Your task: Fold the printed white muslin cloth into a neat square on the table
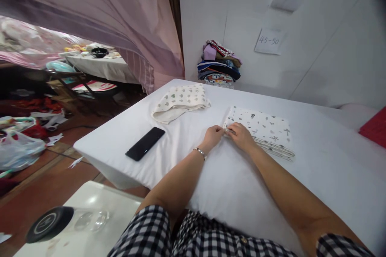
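A folded white cloth [268, 126] with small grey and dark prints lies on the white-covered table [187, 152], its stacked layers showing along the near edge. My left hand [212, 136], with a bracelet at the wrist, pinches the cloth's near left corner between closed fingers. Right beside it, my right hand [241, 135] has its fingers closed on the same corner, and they cover part of it. A second cloth [183, 100], cream with grey-green prints, lies loosely folded farther back to the left. Both hands are apart from it.
A black phone [145, 143] lies near the table's left edge. Stacked clothes [219, 66] stand against the back wall beyond the table. At lower left, a white stool-like surface [99, 200] holds a clear container with a black lid [50, 224]. Something red [375, 128] is at far right.
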The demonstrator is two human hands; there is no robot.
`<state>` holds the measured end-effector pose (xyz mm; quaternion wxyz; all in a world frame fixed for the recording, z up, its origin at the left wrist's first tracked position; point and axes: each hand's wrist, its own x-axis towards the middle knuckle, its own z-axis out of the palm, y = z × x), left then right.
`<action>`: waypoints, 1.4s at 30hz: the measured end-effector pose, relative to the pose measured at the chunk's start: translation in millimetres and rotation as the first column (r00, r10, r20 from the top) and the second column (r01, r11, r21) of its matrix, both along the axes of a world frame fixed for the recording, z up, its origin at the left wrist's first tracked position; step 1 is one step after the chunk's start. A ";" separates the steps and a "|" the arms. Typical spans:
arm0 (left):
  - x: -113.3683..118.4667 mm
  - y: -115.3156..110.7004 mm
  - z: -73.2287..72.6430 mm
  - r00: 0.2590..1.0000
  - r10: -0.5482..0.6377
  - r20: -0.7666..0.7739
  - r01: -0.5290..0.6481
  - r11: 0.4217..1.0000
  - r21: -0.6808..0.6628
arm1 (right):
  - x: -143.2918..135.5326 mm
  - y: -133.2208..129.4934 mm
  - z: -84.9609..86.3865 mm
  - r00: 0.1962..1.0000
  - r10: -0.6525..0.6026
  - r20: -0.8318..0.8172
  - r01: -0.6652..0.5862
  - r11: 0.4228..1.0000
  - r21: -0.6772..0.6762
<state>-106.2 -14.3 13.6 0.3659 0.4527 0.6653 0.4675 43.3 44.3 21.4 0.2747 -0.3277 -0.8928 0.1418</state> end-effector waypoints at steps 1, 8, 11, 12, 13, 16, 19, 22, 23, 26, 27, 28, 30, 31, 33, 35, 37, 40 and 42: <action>-0.4 0.0 0.3 1.000 -0.009 0.017 0.008 1.000 0.019 | -0.2 0.9 -1.1 0.999 -0.015 -0.029 0.014 1.000 -0.016; -11.5 -0.2 2.7 0.996 0.088 -0.011 -0.087 0.996 0.013 | -1.0 6.5 -10.4 0.945 -0.095 -0.312 0.066 0.992 -0.103; -12.8 -0.6 2.6 0.996 0.069 -0.060 -0.069 0.998 0.001 | -0.6 7.4 -12.4 0.932 -0.084 -0.352 0.050 0.993 -0.107; -12.1 -0.8 2.9 0.996 0.058 -0.073 -0.057 0.998 0.011 | -0.5 7.7 -12.8 0.928 -0.085 -0.363 0.049 0.993 -0.107; -11.1 -1.0 3.5 0.995 0.053 -0.082 -0.051 0.998 0.027 | -0.3 8.0 -13.2 0.924 -0.086 -0.372 0.049 0.993 -0.107; -7.0 -1.7 6.1 0.997 0.056 -0.059 -0.051 0.995 0.085 | 0.0 8.3 -13.4 0.923 -0.079 -0.377 0.040 0.993 -0.110; -3.1 -2.1 6.8 1.000 0.020 -0.007 -0.019 0.998 0.067 | 0.0 7.6 -12.8 0.932 -0.057 -0.358 0.023 0.995 -0.097; 0.2 -1.1 3.2 0.999 -0.029 0.030 0.029 0.999 0.015 | -0.2 6.8 -12.8 0.941 -0.049 -0.334 0.025 0.997 -0.075; 1.1 -0.4 1.3 0.999 -0.036 0.039 0.035 0.999 0.011 | -0.2 6.6 -12.9 0.945 -0.052 -0.323 0.030 0.997 -0.072; 3.1 2.1 -3.6 0.997 -0.024 0.073 0.022 0.999 0.026 | -0.1 6.0 -12.8 0.957 -0.053 -0.284 0.032 0.996 -0.079; 3.4 2.7 -4.5 0.997 -0.019 0.078 0.017 0.999 0.031 | 0.0 5.7 -12.5 0.960 -0.049 -0.277 0.028 0.996 -0.080; 3.6 3.1 -5.0 0.997 -0.018 0.076 0.015 0.999 0.039 | 0.0 5.2 -12.0 0.961 -0.046 -0.271 0.025 0.996 -0.081; 3.6 3.3 -4.7 0.998 -0.021 0.058 0.018 0.998 0.057 | -0.2 4.1 -10.7 0.964 -0.047 -0.262 0.026 0.996 -0.081; 3.5 3.0 -4.1 0.999 -0.026 0.047 0.023 0.998 0.065 | -0.5 3.5 -10.1 0.965 -0.049 -0.256 0.030 0.997 -0.078; 3.4 2.3 -2.6 0.999 -0.029 0.030 0.026 0.997 0.072 | -1.0 2.7 -9.5 0.970 -0.048 -0.239 0.033 0.997 -0.067; 3.3 1.6 -1.3 0.999 -0.030 0.019 0.028 0.997 0.071 | -1.6 2.5 -10.0 0.973 -0.051 -0.226 0.038 0.997 -0.063; 3.2 1.4 -0.9 1.000 -0.030 0.006 0.029 0.997 0.072 | -2.0 2.9 -11.2 0.973 -0.059 -0.225 0.043 0.996 -0.074; 2.7 2.3 -2.2 1.000 -0.027 -0.005 0.028 0.997 0.068 | -2.5 4.2 -13.0 0.966 -0.071 -0.250 0.046 0.993 -0.106; 2.2 2.9 -3.5 0.999 -0.032 -0.015 0.033 0.997 0.070 | -3.2 5.0 -13.3 0.963 -0.081 -0.257 0.050 0.991 -0.124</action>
